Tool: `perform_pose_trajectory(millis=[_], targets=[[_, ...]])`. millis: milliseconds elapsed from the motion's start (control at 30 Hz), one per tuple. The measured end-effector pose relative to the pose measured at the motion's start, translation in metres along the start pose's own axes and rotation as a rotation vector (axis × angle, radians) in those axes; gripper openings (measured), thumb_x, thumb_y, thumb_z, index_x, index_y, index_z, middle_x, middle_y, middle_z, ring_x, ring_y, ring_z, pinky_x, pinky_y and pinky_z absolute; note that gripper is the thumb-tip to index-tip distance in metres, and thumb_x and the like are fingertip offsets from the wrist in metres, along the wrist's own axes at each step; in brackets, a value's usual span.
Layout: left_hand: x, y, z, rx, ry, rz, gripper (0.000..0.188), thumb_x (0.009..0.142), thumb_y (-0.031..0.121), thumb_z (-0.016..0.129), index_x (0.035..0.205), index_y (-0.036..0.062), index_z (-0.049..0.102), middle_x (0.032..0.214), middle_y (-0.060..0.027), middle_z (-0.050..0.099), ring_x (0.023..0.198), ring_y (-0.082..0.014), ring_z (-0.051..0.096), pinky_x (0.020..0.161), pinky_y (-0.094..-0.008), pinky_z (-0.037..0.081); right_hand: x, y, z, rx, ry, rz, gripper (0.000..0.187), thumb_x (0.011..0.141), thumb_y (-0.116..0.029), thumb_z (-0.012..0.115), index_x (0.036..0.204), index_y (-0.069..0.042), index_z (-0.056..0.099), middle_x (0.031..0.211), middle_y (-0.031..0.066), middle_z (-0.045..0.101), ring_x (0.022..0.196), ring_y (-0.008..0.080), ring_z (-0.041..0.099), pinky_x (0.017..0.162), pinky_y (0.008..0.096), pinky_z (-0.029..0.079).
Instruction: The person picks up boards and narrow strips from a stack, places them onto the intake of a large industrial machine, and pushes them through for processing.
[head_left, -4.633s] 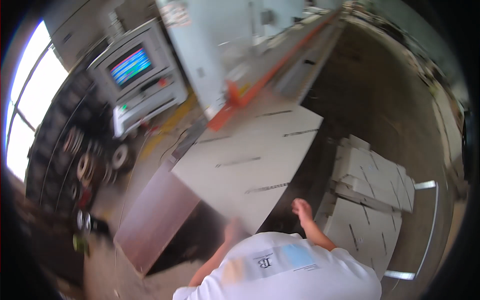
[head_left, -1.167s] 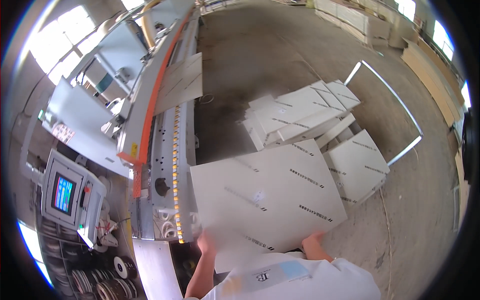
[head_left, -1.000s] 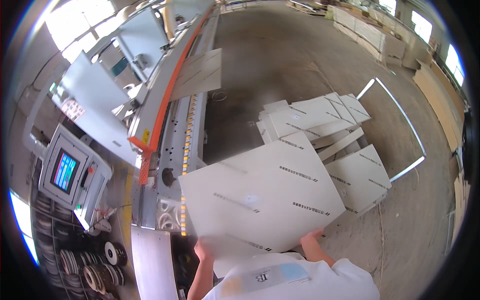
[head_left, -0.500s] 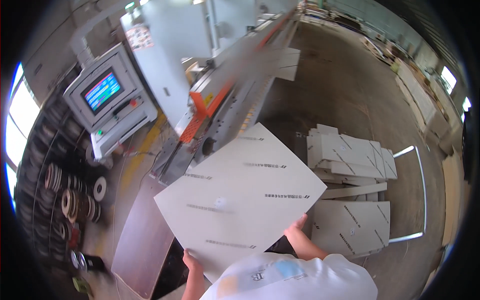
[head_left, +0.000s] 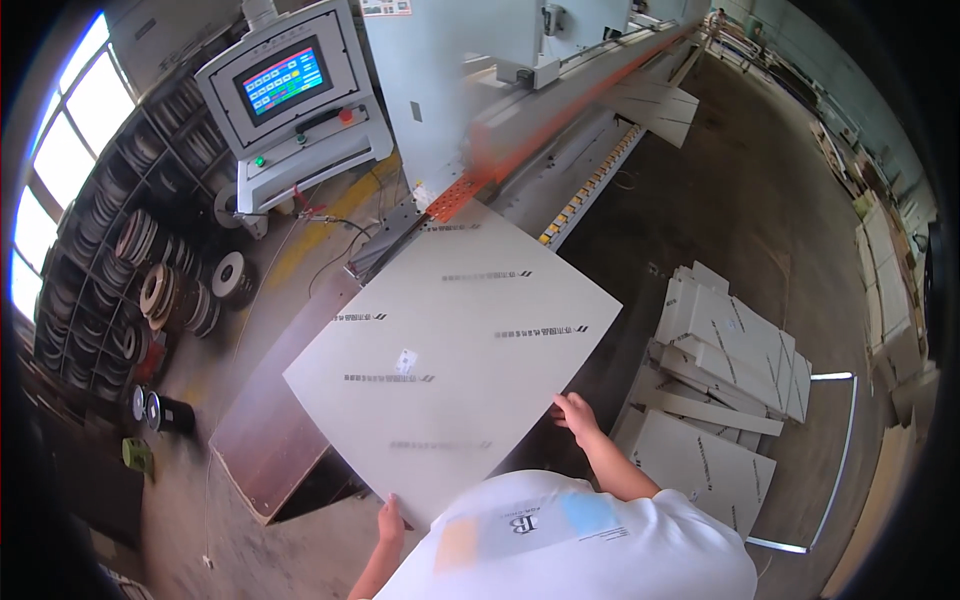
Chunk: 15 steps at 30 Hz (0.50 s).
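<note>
A large square pale grey panel board [head_left: 455, 345] with printed marks and a small white label lies tilted before me, one corner pointing toward my body. My left hand [head_left: 392, 520] grips its edge close to the near corner. My right hand [head_left: 575, 415] holds the right-hand edge, thumb on top, the fingers partly hidden underneath. The board's far corner reaches the orange perforated guard [head_left: 460, 195] at the near end of a long white machine [head_left: 425, 90]. Part of the board lies over a brown wooden table [head_left: 265, 425].
A control panel [head_left: 285, 80] with a lit screen stands left of the machine. Racks of edging rolls [head_left: 160, 240] line the left wall. Several stacked boards [head_left: 735, 335] lie at the right, beside a white floor frame [head_left: 850, 440]. Another board [head_left: 655, 105] rests farther along the machine.
The board has moved forward and slightly left, its far corner now at the orange guard. Both hands keep their grip. The view has turned, so the machine and control panel appear farther right.
</note>
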<state>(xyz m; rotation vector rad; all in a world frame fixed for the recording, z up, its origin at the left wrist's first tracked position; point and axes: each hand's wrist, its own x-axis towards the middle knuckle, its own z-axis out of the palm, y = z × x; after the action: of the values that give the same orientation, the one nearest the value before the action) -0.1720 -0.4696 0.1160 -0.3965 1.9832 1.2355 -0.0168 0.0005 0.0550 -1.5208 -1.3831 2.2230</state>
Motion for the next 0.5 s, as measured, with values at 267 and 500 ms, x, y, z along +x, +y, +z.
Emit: perform_pose_trajectory(millis=[267,500], targets=[[-0.003,-0.013,0.039,-0.171,0.197,0.237,0.047,0.102,0.047,0.048,0.1,0.0025,0.062,0.076,-0.0039,0.06,0.06,-0.0151,0.057,0.048,-0.0314,0.044,-0.066,-0.02,0.015,0.383,-0.282,-0.043,0.07,0.099,-0.031,0.061,0.15,0.007,0.03,0.15,0.021,0.042,0.14,0.0335,0.04,0.114,0.0448,0.037],[0.013,-0.005,0.056,-0.211,0.293,0.104,0.055,0.1,0.053,0.049,0.11,0.0012,0.065,0.087,-0.0053,0.065,0.074,-0.0161,0.06,0.058,-0.0333,0.047,-0.052,-0.024,0.025,0.38,-0.404,-0.146,0.076,0.102,-0.035,0.055,0.154,0.005,0.018,0.162,0.0201,0.02,0.153,0.0316,0.015,0.123,0.0451,0.017]])
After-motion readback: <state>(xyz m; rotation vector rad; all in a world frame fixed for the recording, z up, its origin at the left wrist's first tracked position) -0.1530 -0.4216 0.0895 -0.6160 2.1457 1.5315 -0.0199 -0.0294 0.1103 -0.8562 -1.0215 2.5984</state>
